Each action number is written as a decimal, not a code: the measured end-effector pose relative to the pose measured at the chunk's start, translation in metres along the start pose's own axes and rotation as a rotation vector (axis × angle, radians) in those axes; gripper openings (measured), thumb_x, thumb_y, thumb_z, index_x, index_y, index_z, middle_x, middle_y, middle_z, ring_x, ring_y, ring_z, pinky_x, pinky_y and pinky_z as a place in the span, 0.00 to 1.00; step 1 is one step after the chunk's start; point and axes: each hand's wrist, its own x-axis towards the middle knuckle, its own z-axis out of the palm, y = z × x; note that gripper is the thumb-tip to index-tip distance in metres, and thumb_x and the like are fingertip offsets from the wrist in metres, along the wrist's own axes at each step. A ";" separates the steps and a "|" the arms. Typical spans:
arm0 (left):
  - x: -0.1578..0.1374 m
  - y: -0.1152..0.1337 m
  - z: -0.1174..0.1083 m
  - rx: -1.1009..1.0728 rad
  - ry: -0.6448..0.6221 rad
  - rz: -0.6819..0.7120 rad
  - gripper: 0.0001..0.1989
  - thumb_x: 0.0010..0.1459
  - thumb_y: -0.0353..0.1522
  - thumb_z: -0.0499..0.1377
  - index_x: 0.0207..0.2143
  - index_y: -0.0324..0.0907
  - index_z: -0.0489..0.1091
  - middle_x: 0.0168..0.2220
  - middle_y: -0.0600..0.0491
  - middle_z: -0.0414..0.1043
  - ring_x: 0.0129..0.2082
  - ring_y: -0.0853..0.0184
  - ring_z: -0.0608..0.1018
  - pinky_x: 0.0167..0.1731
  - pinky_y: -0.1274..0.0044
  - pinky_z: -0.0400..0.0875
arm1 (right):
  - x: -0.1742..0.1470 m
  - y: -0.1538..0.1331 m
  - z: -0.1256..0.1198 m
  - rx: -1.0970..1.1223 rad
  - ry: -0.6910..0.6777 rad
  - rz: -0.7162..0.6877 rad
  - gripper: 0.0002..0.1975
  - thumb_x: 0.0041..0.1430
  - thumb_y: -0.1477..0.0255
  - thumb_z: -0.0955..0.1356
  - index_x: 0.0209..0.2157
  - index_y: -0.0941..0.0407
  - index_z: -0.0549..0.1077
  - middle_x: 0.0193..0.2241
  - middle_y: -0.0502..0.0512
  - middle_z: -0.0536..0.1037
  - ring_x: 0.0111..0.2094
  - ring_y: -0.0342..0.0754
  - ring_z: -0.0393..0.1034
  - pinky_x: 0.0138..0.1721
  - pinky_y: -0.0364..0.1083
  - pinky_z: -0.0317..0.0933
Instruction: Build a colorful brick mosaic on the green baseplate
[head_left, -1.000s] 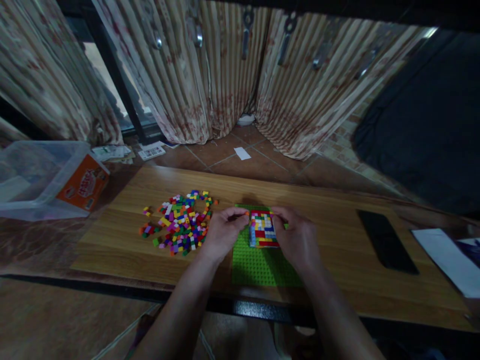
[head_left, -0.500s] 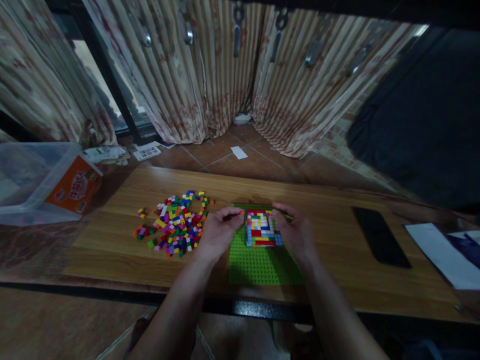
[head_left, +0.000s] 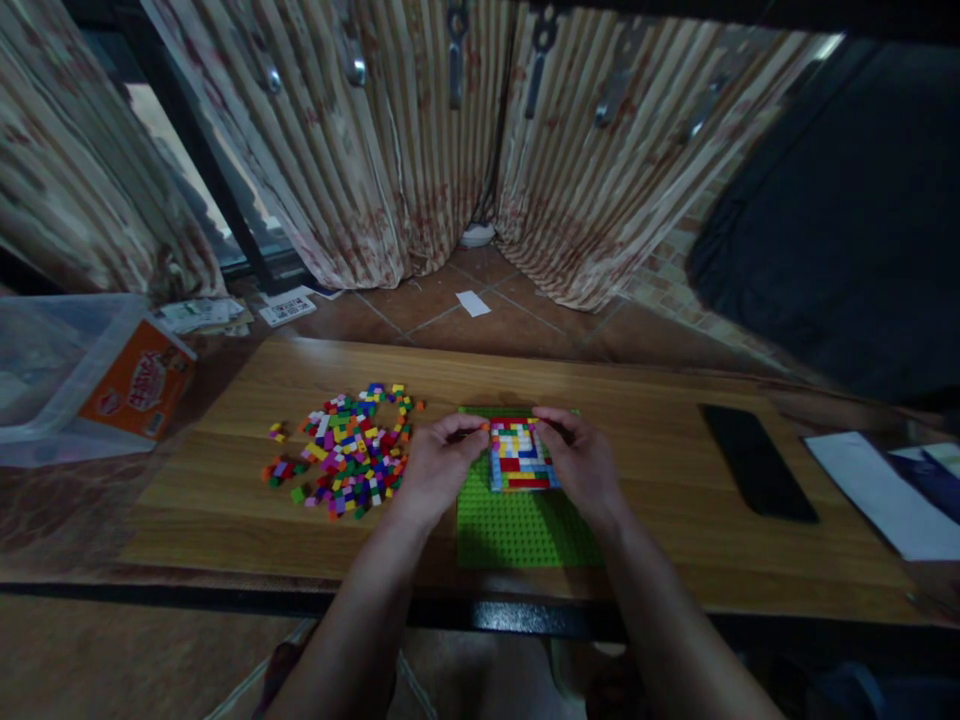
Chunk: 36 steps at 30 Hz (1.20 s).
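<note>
A low block of coloured toy bricks stands on the far part of a green studded baseplate. My left hand is at the block's far left corner, thumb and forefinger pinched on a small orange brick. Across from it, my right hand reaches over the block's right side. Its thumb and forefinger close at the far right part of the top, and whatever is between them is hidden. White, red, yellow and blue bricks show on the block's top.
Left of the plate, a loose pile of small bricks lies on the wooden table. A black phone-like slab and white paper lie to the right. A clear plastic bin stands at the far left.
My right hand has shifted slightly left, its fingertips now further over the block's top. My left hand keeps its pinch on the orange brick. The whole view has shifted a little.
</note>
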 end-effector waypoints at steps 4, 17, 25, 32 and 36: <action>0.000 -0.002 0.002 0.000 -0.016 -0.006 0.06 0.46 0.31 0.67 0.30 0.40 0.79 0.27 0.54 0.77 0.27 0.70 0.73 0.30 0.79 0.66 | -0.001 -0.001 0.000 0.014 -0.015 0.011 0.15 0.53 0.64 0.69 0.40 0.55 0.79 0.39 0.56 0.82 0.39 0.51 0.76 0.44 0.52 0.69; 0.000 -0.003 0.005 0.033 0.014 0.003 0.07 0.46 0.31 0.67 0.31 0.40 0.80 0.28 0.54 0.79 0.28 0.70 0.75 0.33 0.78 0.69 | -0.001 -0.003 0.003 0.022 -0.022 0.054 0.15 0.54 0.64 0.69 0.41 0.55 0.79 0.39 0.56 0.82 0.38 0.51 0.76 0.41 0.50 0.69; 0.001 -0.004 0.005 0.050 0.025 0.004 0.08 0.45 0.31 0.67 0.31 0.40 0.80 0.29 0.53 0.80 0.28 0.69 0.76 0.32 0.78 0.69 | 0.000 0.000 0.005 0.012 -0.001 0.044 0.16 0.54 0.62 0.68 0.40 0.56 0.80 0.40 0.58 0.82 0.41 0.54 0.76 0.46 0.53 0.68; 0.000 -0.003 0.006 0.043 0.027 0.028 0.07 0.44 0.31 0.67 0.30 0.40 0.80 0.28 0.53 0.80 0.29 0.69 0.76 0.34 0.77 0.70 | 0.001 0.000 0.006 0.020 -0.006 0.020 0.15 0.55 0.62 0.68 0.40 0.55 0.80 0.40 0.57 0.82 0.40 0.53 0.76 0.44 0.52 0.68; 0.000 -0.003 0.007 0.034 0.029 0.089 0.07 0.46 0.31 0.67 0.31 0.40 0.80 0.30 0.53 0.80 0.31 0.68 0.77 0.36 0.77 0.71 | -0.001 0.000 0.004 0.009 -0.018 -0.009 0.14 0.56 0.63 0.68 0.41 0.55 0.80 0.39 0.57 0.82 0.38 0.52 0.76 0.42 0.52 0.69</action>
